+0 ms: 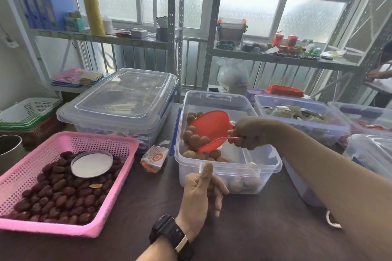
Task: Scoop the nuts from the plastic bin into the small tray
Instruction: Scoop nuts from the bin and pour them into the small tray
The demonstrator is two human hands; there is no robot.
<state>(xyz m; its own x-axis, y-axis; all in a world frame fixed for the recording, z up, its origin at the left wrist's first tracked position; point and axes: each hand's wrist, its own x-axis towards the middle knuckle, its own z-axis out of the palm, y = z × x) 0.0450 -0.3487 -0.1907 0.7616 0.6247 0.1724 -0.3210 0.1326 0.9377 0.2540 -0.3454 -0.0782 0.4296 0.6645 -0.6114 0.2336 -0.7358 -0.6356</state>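
A clear plastic bin (265,164) stands mid-table with round brown nuts (194,140) inside. My right hand (249,132) is shut on the handle of a red scoop (211,128), which is tilted inside the bin with several nuts against its open left side. My left hand (200,190) grips the bin's near wall, thumb over the rim. At left, a small round white tray (91,164) lies on dark red dates (59,193) in a pink basket (118,180).
A lidded clear bin (123,101) stands behind the pink basket. More open bins (301,116) sit to the right. A small orange-and-white packet (153,158) lies between basket and bin. Metal shelving and windows fill the back. Another person's hand (376,74) shows at far right.
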